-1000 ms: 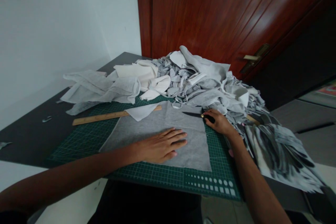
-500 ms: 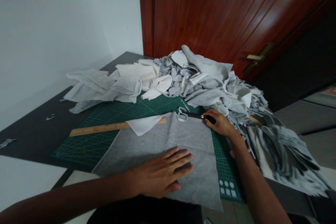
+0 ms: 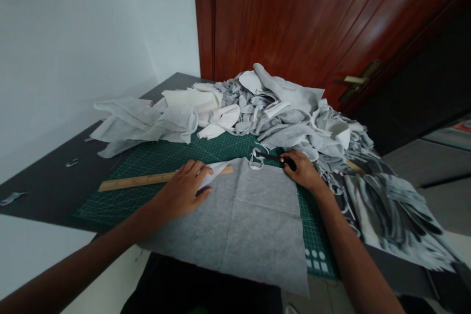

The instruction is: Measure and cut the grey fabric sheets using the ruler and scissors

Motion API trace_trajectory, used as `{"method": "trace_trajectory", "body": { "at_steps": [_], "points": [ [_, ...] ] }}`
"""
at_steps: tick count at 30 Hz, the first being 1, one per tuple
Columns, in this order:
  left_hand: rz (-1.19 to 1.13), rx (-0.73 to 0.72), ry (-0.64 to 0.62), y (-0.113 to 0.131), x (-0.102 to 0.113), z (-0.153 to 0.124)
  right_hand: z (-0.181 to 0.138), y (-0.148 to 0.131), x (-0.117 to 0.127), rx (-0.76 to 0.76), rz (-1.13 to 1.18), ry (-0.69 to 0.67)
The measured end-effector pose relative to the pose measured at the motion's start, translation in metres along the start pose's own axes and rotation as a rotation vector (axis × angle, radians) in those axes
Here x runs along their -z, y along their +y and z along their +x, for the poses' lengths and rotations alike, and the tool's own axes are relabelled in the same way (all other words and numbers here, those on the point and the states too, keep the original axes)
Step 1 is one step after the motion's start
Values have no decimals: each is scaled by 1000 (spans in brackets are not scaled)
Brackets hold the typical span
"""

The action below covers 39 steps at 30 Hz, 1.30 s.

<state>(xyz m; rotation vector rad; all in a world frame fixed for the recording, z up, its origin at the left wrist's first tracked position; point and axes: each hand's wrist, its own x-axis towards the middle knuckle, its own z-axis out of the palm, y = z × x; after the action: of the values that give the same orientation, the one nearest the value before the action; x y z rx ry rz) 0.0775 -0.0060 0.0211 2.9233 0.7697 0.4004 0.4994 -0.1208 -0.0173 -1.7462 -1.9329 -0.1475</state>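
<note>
A grey fabric sheet (image 3: 250, 216) lies on the green cutting mat (image 3: 154, 157), its near edge hanging over the table front. My left hand (image 3: 186, 189) rests on the sheet's far left corner, fingers curled on a white folded flap (image 3: 216, 170) beside the wooden ruler (image 3: 136, 181). My right hand (image 3: 302, 169) is closed around black scissors (image 3: 274, 158) at the sheet's far right corner, blades pointing left. A small loop of cut strip (image 3: 254, 162) lies by the blade tips.
A big heap of grey and white fabric scraps (image 3: 279, 113) covers the back of the dark table (image 3: 47, 186). More striped scraps (image 3: 393, 216) spill off the right side. A brown wooden door (image 3: 294, 19) stands behind. Small offcuts (image 3: 71, 162) lie at left.
My left hand has left the middle of the sheet and gone up left to the white flap by the ruler. The sheet slid toward me earlier. My right hand stays on the scissors.
</note>
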Motion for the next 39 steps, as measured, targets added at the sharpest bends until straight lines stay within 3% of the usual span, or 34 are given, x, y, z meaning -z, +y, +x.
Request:
{"method": "trace_trajectory", "body": {
  "at_steps": [6,11,15,19,21,23,25,27,30,34,39],
  "points": [
    [29,31,-5,-12,1,2,1,-5,-2,-7,-2,-14],
    [76,91,-19,-21,19,13,1,-7,-1,-13,22,-11],
    [278,262,55,-42,42,26,0,-6,-2,-19,23,1],
    [264,366,167,-53,54,29,-1,-5,-3,-12,20,2],
    [171,264,162,-49,52,27,-1,-4,-4,-5,13,7],
    [91,109,57,-42,44,23,0,-4,-4,1,7,12],
    [101,44,-61,-37,33,16,0,-4,-4,5,6,12],
    [157,86,-113,-38,23,7,0,-4,-4,3,9,11],
    [139,150,-84,-51,14,-10,0,-4,-4,-5,4,6],
    [1,169,-40,-69,16,-35,0,-3,-5,0,-17,6],
    [-37,235,-4,-67,22,-49,1,-2,-6,-10,-19,14]
  ]
}}
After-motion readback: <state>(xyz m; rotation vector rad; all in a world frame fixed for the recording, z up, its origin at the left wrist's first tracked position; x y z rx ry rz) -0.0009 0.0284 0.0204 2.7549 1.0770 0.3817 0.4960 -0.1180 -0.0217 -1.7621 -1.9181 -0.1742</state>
